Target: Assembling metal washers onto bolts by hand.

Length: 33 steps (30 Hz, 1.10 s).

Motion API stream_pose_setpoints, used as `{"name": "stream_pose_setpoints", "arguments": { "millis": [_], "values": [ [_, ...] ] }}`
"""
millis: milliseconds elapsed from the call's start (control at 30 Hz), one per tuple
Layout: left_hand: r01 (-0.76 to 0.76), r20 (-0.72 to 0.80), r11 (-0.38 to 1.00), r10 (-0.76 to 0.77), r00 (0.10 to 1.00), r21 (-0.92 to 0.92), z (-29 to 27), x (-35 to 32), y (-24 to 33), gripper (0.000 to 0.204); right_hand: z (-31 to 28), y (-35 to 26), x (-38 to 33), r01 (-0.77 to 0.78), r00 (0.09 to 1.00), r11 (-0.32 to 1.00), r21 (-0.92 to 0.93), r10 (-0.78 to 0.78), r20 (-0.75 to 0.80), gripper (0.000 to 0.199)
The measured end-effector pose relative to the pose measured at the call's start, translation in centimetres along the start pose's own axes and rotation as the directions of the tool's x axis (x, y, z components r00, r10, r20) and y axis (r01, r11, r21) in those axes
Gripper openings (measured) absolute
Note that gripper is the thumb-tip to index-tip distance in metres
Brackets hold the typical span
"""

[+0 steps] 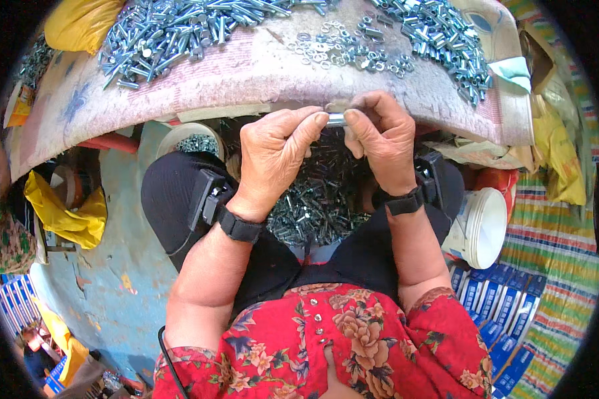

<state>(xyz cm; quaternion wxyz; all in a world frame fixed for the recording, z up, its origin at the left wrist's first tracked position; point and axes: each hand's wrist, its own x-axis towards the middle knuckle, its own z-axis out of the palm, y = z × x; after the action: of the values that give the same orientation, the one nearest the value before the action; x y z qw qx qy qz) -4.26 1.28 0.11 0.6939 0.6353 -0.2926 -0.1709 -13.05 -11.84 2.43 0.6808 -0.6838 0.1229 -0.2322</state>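
My left hand (283,143) and my right hand (384,133) meet at the near edge of the worktable, both closed in a pinch. Between them lies a short, shiny metal sleeve (336,120), held level with one end in each hand's thumb and fingers. Its ends are hidden by the fingertips, so whether a bolt sits inside cannot be seen. Beyond my hands, on the padded tabletop (246,86), lie a heap of silver bolts (173,40) at left, loose washers and nuts (352,50) in the middle, and a heap of metal sleeves (442,40) at right.
Below my hands, between my knees, is a large pile of metal fasteners (312,206). A bucket with small parts (196,143) stands by my left knee, a white bucket (485,229) by my right. Blue-and-white boxes (502,302) lie at lower right. Another person (37,342) is at lower left.
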Motion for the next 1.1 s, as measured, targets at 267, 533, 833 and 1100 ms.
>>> {"name": "stream_pose_setpoints", "arguments": {
  "millis": [267, 533, 833, 1100],
  "values": [
    [0.223, 0.110, 0.943, -0.202, 0.973, -0.246, -1.3, 0.1, 0.3, 0.021, 1.1, -0.3, 1.9, 0.336, 0.941, 0.870, -0.361, -0.290, 0.175, 0.010],
    [0.140, 0.225, 0.989, -0.128, 0.966, -0.041, -3.2, 0.9, 0.1, 0.019, 2.1, -0.6, 5.2, 0.164, 0.952, 0.903, -0.397, -0.040, 0.303, 0.011],
    [0.334, 0.142, 0.882, -0.303, 0.942, -0.334, -4.1, 1.4, 0.1, 0.020, -1.9, 2.2, 16.0, 0.655, 0.752, 0.187, -0.732, -0.250, 0.610, 0.017],
    [0.355, 0.160, 0.874, -0.319, 0.934, -0.333, -3.8, 1.4, 0.2, 0.026, -1.6, 4.1, 17.2, 0.747, 0.650, 0.060, -0.662, -0.276, 0.708, 0.010]
  ]
}}
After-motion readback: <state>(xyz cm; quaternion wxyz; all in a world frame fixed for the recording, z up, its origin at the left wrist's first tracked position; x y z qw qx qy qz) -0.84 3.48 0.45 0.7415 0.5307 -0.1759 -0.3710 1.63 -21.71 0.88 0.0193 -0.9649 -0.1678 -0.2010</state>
